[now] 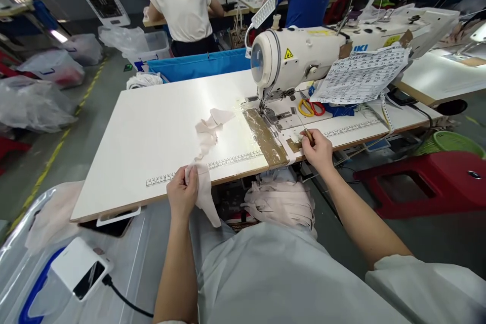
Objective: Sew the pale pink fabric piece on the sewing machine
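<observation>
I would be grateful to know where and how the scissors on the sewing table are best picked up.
Probably by the yellow and red finger loops of the scissors, coming from the person's near side: the loops lie towards it, while the sewing machine overhangs beyond. The right hand is nearer, but would first need to free itself of the brown-handled tool.

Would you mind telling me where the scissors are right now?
In the head view, the scissors lie right of center, below the sewing machine's arm, just beyond the right hand and left of the blue cloth.
</observation>
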### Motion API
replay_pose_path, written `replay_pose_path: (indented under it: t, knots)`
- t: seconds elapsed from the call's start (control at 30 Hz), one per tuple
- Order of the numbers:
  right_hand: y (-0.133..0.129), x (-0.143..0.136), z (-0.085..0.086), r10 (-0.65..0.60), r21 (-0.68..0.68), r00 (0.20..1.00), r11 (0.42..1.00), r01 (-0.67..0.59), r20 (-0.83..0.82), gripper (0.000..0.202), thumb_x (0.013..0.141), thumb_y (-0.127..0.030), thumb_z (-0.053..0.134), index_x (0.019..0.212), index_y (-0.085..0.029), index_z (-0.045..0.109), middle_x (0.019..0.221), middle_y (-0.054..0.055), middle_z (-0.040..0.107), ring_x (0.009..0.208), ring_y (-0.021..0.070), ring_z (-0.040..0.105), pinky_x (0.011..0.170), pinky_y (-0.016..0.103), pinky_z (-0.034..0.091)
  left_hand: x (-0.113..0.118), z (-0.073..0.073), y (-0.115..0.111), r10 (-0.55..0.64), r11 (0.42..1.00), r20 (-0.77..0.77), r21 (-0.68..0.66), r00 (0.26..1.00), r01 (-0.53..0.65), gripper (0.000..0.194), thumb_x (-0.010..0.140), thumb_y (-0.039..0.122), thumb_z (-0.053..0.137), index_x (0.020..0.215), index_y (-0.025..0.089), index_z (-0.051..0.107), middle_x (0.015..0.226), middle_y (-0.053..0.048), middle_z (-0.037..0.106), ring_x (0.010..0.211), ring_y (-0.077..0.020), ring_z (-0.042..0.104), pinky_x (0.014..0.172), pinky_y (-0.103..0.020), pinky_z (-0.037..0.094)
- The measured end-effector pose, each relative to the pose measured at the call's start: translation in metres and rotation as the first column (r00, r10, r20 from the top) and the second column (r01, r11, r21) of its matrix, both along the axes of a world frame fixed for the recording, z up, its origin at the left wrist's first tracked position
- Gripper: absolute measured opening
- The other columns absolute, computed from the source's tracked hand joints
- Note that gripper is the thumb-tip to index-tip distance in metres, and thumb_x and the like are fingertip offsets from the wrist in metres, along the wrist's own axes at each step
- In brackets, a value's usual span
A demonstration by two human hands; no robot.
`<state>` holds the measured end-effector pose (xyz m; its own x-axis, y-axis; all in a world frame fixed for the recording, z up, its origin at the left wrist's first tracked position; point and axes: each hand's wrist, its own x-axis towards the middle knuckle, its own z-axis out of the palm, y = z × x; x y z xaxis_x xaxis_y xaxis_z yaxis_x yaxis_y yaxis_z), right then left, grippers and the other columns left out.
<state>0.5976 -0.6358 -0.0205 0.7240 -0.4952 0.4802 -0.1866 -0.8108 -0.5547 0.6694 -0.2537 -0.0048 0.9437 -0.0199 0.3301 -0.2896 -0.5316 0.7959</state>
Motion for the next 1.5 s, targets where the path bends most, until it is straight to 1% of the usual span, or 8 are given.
replay_pose_path:
  t: [0.17,0.33,0.57,0.8,1.0,1.2,1.37,1.5]
  knots:
    - [0.001,-0.008,0.002,0.041,0.247,0.991,0.967,-0.071,0.124,0.026,0.084,-0.04,0.049,0.091,-0.018,0.06,0.063,0.001,0.052,0.054,0.016,0.042,0.055,0.029,0.036,0.0,-0.003,0.001,-0.017,0.999,0.009,-0.036,1.0,0.018,0.027,0.087,0.044,0.055,0.077,0.02,0.062,0.062,0.003,0.052,0.058,-0.0116,0.044,0.055,-0.023,0.036]
    - [0.04,-0.03,0.01,0.252,0.529,0.951,0.791,-0.308,0.177,0.034,0.094,-0.046,0.042,0.105,-0.018,0.06,0.052,-0.004,0.041,0.044,0.0135,0.037,0.044,0.029,0.036,-0.019,0.0,0.0,-0.021,0.999,-0.004,-0.035,1.0,0.02,0.032,0.085,0.05,0.057,0.09,0.02,0.068,0.076,0.001,0.066,0.067,-0.0138,0.056,0.061,-0.023,0.044]
    - [0.138,-0.031,0.011,0.786,0.928,0.602,0.105,-0.356,0.142,0.06,0.096,-0.05,0.049,0.148,-0.023,0.034,0.11,0.01,0.065,0.085,0.0191,0.07,0.061,0.028,0.058,-0.073,0.018,-0.021,-0.37,0.915,-0.079,0.143,0.926,0.378,0.031,0.093,0.043,0.048,0.097,0.02,0.069,0.078,-0.002,0.071,0.062,-0.0132,0.06,0.06,-0.023,0.047]
    - [0.162,-0.003,0.001,0.836,0.886,0.521,0.1,-0.453,0.173,0.041,0.095,-0.042,0.054,0.127,-0.016,0.056,0.102,0.008,0.066,0.085,0.0156,0.067,0.063,0.021,0.053,-0.097,0.011,-0.052,-0.652,0.711,-0.009,0.338,0.758,0.616,0.023,0.095,0.027,0.045,0.099,0.022,0.067,0.084,-0.003,0.074,0.069,-0.0169,0.068,0.063,-0.026,0.05]
    - [0.153,-0.017,0.007,0.703,0.855,0.666,0.161,-0.492,0.251,0.024,0.088,-0.035,0.054,0.097,-0.014,0.062,0.072,-0.001,0.058,0.06,0.0098,0.058,0.061,0.023,0.049,-0.1,0.014,-0.062,-0.77,0.609,-0.034,0.259,0.637,0.75,0.018,0.096,0.022,0.048,0.103,0.021,0.065,0.08,0.0,0.069,0.066,-0.0132,0.063,0.061,-0.024,0.048]
    - [0.133,-0.049,0.031,0.662,0.862,0.697,0.152,-0.484,0.274,0.032,0.088,-0.045,0.054,0.099,-0.015,0.059,0.071,-0.001,0.057,0.056,0.0102,0.054,0.058,0.024,0.044,-0.048,0.036,-0.063,-0.653,0.744,0.184,0.338,0.735,0.576,0.033,0.095,0.022,0.052,0.129,0.022,0.054,0.129,-0.012,0.058,0.121,-0.0249,0.054,0.098,-0.042,0.049]
    - [0.113,-0.08,0.057,0.699,0.871,0.644,0.063,-0.488,0.311,0.036,0.091,-0.048,0.055,0.103,-0.015,0.059,0.069,-0.001,0.058,0.051,0.0084,0.047,0.052,0.022,0.037,-0.034,0.062,-0.091,-0.865,0.446,-0.033,0.409,0.501,0.797,0.022,0.099,0.027,0.042,0.108,0.021,0.061,0.101,-0.007,0.068,0.108,-0.0236,0.06,0.108,-0.051,0.038]
    - [0.08,-0.119,0.069,0.713,0.907,0.64,0.012,-0.42,0.287,0.041,0.092,-0.054,0.057,0.103,-0.015,0.059,0.063,-0.001,0.057,0.045,0.0076,0.042,0.045,0.021,0.03,-0.059,0.085,-0.093,-0.921,0.242,-0.3,0.056,0.247,0.969,0.038,0.099,0.043,0.041,0.075,0.018,0.056,0.064,-0.001,0.056,0.059,-0.0129,0.052,0.062,-0.027,0.044]
